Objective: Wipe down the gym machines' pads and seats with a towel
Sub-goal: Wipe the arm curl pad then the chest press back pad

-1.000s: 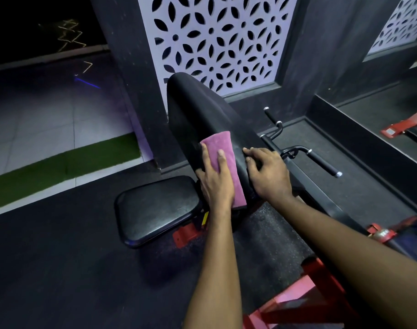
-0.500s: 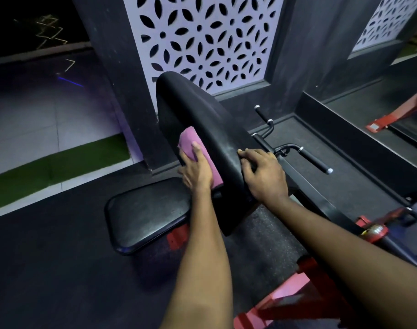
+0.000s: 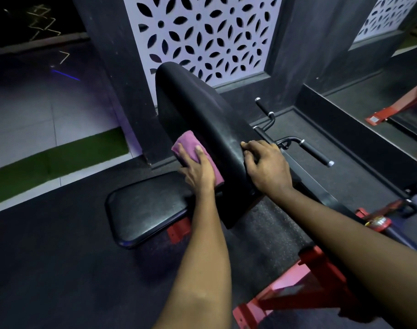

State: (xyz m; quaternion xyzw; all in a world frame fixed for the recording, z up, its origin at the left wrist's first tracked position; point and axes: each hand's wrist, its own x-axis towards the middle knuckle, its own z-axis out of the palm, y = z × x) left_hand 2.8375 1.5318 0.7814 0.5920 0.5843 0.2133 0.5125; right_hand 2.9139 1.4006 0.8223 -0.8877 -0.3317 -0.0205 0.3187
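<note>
A black padded backrest [image 3: 202, 110] of a red-framed gym machine slopes up and away from me. Below it on the left lies the black seat pad [image 3: 145, 207]. My left hand [image 3: 198, 169] presses a folded pink towel [image 3: 187, 143] flat against the backrest's left side, fingers fairly straight on the cloth. My right hand [image 3: 267, 167] rests on the backrest's right edge with its fingers curled over that edge.
Black machine handles [image 3: 314, 153] stick out to the right of the backrest. Red frame parts [image 3: 297, 298] lie low at the right. A dark pillar and white lattice panel [image 3: 202, 34] stand behind. More red equipment [image 3: 397, 110] sits at far right.
My left hand has slid the pink towel from the backrest's face over to its left side. My right hand has kept its hold on the right edge.
</note>
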